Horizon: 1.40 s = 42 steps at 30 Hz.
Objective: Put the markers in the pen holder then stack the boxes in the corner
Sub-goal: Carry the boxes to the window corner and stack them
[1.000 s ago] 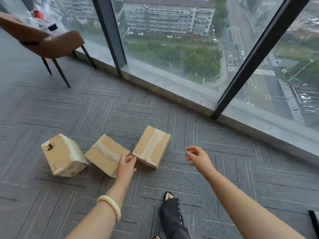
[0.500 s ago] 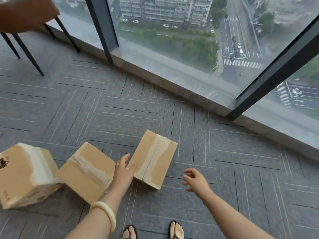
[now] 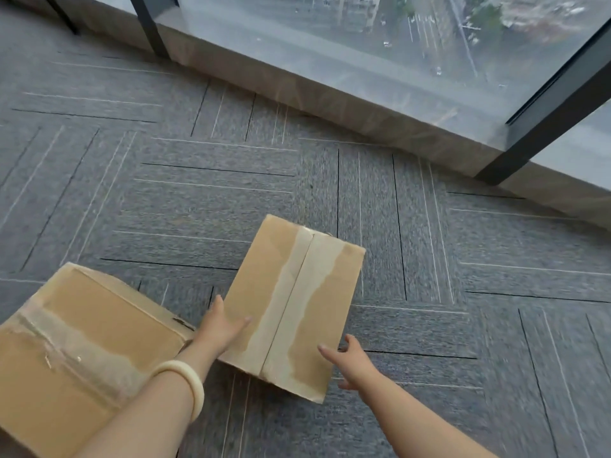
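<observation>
A taped cardboard box [image 3: 297, 305] lies flat on the grey carpet in the middle of the view. My left hand [image 3: 221, 325] rests on its left edge with fingers straight, a pale bangle on the wrist. My right hand [image 3: 350, 361] touches the box's near right corner, fingers spread and relaxed. A second, larger taped box [image 3: 82, 345] sits at the lower left, its corner close to my left wrist. No markers or pen holder are in view.
A low stone sill [image 3: 330, 94] runs under the floor-to-ceiling window at the back, with dark window posts [image 3: 148, 24] at the left and right. Open carpet [image 3: 496, 292] spreads to the right of the boxes.
The view has dropped closer to the boxes. Both hands have reached onto the middle box's sides; the right hand was in the air before. The third box has left the view.
</observation>
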Tool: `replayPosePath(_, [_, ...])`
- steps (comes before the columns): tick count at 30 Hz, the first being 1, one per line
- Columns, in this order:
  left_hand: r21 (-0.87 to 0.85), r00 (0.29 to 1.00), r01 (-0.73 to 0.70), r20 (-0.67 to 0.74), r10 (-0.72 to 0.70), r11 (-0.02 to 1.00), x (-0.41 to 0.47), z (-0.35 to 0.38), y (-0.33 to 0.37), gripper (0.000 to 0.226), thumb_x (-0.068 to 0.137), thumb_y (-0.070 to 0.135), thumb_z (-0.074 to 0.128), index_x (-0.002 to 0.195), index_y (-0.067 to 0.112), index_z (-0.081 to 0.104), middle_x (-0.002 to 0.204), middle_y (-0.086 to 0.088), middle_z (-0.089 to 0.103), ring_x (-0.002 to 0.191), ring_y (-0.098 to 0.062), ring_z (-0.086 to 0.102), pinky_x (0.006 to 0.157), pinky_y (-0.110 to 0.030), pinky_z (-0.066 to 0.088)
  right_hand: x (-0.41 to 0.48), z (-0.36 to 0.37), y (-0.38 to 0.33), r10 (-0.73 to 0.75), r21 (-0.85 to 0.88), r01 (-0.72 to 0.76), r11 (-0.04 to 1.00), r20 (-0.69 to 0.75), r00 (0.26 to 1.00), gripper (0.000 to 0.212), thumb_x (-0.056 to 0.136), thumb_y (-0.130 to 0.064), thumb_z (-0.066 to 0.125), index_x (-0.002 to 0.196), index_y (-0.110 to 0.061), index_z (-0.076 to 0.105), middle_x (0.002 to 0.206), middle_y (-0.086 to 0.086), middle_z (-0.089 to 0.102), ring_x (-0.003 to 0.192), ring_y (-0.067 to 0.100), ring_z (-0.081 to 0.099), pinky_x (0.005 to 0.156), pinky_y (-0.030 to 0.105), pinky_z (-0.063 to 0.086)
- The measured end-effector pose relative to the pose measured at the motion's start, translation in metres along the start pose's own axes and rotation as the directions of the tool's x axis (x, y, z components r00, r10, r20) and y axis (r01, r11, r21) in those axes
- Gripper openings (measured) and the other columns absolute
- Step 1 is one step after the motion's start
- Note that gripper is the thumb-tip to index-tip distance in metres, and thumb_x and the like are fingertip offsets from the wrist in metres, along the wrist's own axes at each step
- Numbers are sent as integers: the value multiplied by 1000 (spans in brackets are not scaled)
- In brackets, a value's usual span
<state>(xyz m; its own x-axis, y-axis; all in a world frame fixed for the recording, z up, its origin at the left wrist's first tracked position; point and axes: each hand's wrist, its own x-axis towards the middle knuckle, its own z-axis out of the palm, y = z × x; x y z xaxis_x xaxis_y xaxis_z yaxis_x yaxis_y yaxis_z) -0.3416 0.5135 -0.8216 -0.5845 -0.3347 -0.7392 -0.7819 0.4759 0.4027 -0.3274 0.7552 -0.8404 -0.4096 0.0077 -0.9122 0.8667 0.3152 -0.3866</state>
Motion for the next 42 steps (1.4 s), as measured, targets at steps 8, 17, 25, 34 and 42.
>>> replayPosePath(8, [-18,996,-75,-54,74,997,14,5,-1,53,84,15,64,132,5,44,132,-16,55,118,-32,54,91,-38,44,15,11,19,-84,204,72,976,49,995,59,88,-24,62,139,-23,31,130,2,54,116,25,54,96,52,47])
replayPosePath(17, [-190,975,-191,80,209,963,-82,-30,51,61,88,16,61,142,21,34,129,0,53,107,-18,53,80,-27,43,-78,-51,-12,-191,303,193,933,-34,981,55,88,-27,60,136,-31,35,131,-1,56,115,22,57,100,46,47])
replayPosePath(25, [-293,878,-229,350,327,928,-239,-84,195,61,93,12,52,142,35,23,129,4,47,114,-18,50,81,-19,45,-265,-142,-57,-156,484,165,859,-59,986,59,86,-17,64,134,-29,33,116,-4,60,98,15,61,68,29,52])
replayPosePath(34, [-94,771,-409,497,399,908,-359,-31,398,65,92,19,55,145,31,20,128,4,47,104,-17,52,72,-26,46,-400,-312,-63,-139,723,239,649,-196,971,59,88,-21,62,133,-40,29,126,-3,58,107,22,58,78,40,52])
replayPosePath(42, [-25,592,-577,676,439,817,-427,168,579,61,92,15,54,143,31,25,130,6,45,119,-20,48,97,-35,42,-409,-524,-6,-23,808,372,457,-407,913,58,89,-11,59,136,-28,30,128,3,56,105,22,58,74,37,53])
